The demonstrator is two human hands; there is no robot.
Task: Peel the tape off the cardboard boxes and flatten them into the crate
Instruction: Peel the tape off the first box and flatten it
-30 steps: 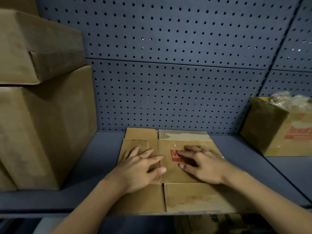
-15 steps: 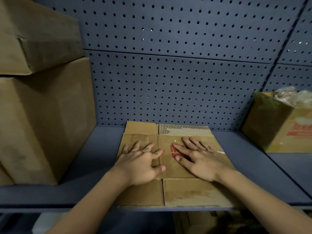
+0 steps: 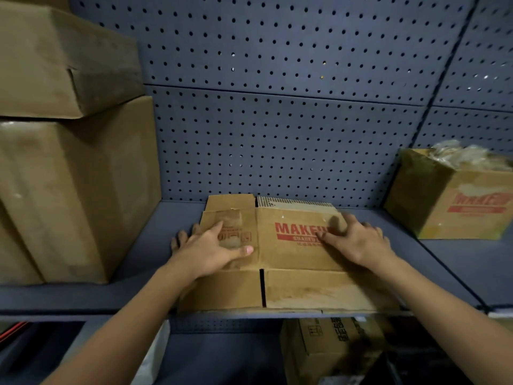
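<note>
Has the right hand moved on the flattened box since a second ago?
Yes. The right hand slid rightward across the flattened box, uncovering its red print.

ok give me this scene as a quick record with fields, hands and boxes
surface: dark blue shelf with a pegboard back
work item: flattened cardboard box, red print facing up, lying flat on the shelf
left hand: fingers spread, resting on the box's left part
right hand: fingers spread, resting over the red print
to the left: stack of closed boxes
to the right: open box with crumpled filling on top
crate: not in view
</note>
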